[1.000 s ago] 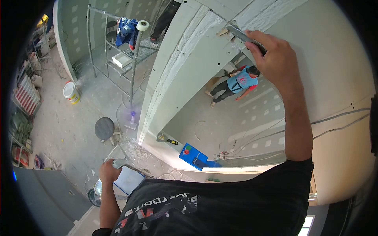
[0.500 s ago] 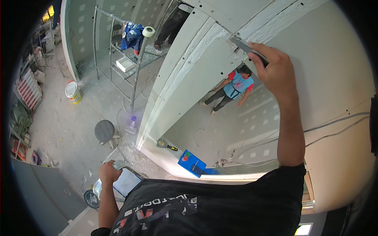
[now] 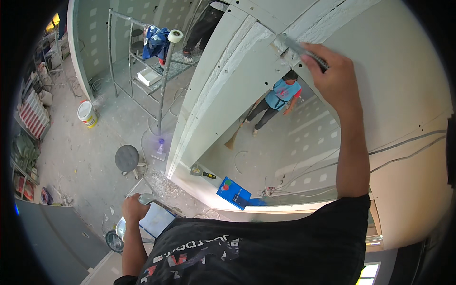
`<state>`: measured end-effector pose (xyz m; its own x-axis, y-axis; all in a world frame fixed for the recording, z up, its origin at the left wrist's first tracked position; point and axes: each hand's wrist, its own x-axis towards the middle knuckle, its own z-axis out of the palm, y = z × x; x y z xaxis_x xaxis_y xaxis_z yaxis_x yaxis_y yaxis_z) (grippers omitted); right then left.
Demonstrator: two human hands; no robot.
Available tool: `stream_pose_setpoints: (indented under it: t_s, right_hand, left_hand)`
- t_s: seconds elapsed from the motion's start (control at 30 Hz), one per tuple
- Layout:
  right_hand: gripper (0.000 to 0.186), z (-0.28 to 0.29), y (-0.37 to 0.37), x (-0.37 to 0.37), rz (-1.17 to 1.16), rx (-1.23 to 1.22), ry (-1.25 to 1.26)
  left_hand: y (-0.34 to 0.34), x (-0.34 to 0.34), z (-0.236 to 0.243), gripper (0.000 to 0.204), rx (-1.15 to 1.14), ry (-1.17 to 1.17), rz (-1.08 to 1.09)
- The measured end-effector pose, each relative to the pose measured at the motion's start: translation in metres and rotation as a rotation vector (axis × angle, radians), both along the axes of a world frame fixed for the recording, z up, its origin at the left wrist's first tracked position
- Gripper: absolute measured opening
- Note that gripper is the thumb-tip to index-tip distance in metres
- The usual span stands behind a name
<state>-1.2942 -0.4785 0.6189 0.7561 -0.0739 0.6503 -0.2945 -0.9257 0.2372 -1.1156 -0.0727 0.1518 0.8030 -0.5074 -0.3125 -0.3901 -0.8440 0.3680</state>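
My right hand (image 3: 335, 76) grips a flat metal-bladed tool (image 3: 293, 45) against the drywall panel (image 3: 242, 66) at upper right, where white compound (image 3: 268, 34) covers the seams and a tan scrap lies under the blade. My left hand (image 3: 134, 207) is closed on a silver metal rail (image 3: 147, 197), apparently a ladder top, above a pale platform (image 3: 154, 219). A putty knife with a black-and-yellow handle (image 3: 204, 174) and a blue box (image 3: 233, 193) rest on the ledge below the opening.
A co-worker in a blue top (image 3: 280, 95) stands in the opening with a broom (image 3: 231, 141). Another person's legs (image 3: 204, 31) are by scaffolding (image 3: 164, 83). A round stool (image 3: 127, 158), white bucket (image 3: 87, 114) and stacked materials (image 3: 33, 111) stand left; cables (image 3: 408, 142) cross the right wall.
My right hand and its tool shifted down, then back up along the seam. The co-worker in blue has moved leftward, and the broom now shows lower in the opening. My left hand stays on the rail.
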Motion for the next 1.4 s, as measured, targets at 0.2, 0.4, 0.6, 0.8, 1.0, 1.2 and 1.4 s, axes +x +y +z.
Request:
stream_pose_setpoints:
  t_s: [0.2,0.4,0.6,0.8,1.0,1.2,1.4]
  right_hand:
    - [0.024,-0.036,0.017,-0.008,-0.045,0.268,-0.494]
    - [0.028,-0.115,0.028,0.006,0.117,0.667,-0.815]
    - [0.016,-0.302,0.097,0.045,0.132,1.307,-0.497]
    - [0.023,-0.474,0.192,0.043,0.13,1.911,-0.187]
    - [0.027,-0.412,0.203,0.045,0.183,1.668,-0.25]
    - [0.025,-0.332,0.141,0.034,0.239,1.325,-0.34]
    - [0.021,-0.165,0.069,0.019,0.13,1.115,-0.427]
  left_hand:
    - [0.002,0.009,-0.008,0.047,0.001,-0.034,-0.057]
    - [0.007,0.012,-0.023,0.048,-0.022,-0.01,-0.041]
    - [0.011,0.007,-0.037,0.052,-0.24,-0.128,-0.193]
    - [0.003,-0.007,-0.015,0.045,-0.378,-0.358,-0.294]
    - [-0.086,-0.041,0.023,0.062,-1.004,0.974,0.06]
    - [-0.159,-0.039,0.107,0.067,-0.991,0.7,-0.234]
    - [-0.187,-0.036,0.16,0.074,-1.047,0.5,-0.418]
